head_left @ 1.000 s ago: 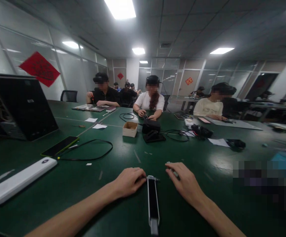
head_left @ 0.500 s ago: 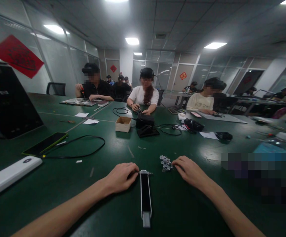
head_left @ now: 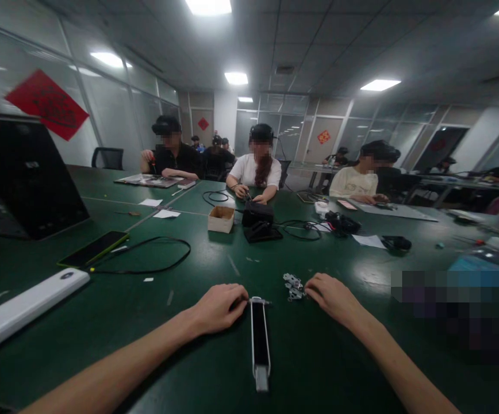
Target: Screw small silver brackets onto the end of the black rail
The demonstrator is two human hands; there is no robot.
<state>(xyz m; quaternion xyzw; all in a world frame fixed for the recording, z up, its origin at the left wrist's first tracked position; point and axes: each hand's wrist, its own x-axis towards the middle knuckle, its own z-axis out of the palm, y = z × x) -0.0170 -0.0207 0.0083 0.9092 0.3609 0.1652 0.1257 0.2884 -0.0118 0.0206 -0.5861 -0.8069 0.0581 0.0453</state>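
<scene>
A long narrow black strip with a silver frame [head_left: 260, 342] lies on the green table [head_left: 198, 368], pointing away from me. My left hand [head_left: 217, 307] rests curled on the table, fingertips against the strip's far end. A small cluster of metal parts [head_left: 293, 286] lies just right of that end. My right hand [head_left: 333, 299] lies beside the parts, fingers curled, tips touching them. Whether either hand pinches anything is hidden.
A white bar-shaped device [head_left: 20, 310], a phone [head_left: 94, 249] with a black cable [head_left: 154, 267] and a dark monitor back [head_left: 20, 178] stand to the left. A small cardboard box [head_left: 221, 219] and black gear [head_left: 258, 222] sit mid-table. Three people sit across. A blurred patch lies at right.
A second ago my right hand covered something small; the metal parts now lie bare on the table beside its fingertips. The view has shifted a little. My left hand has stayed at the strip's end.
</scene>
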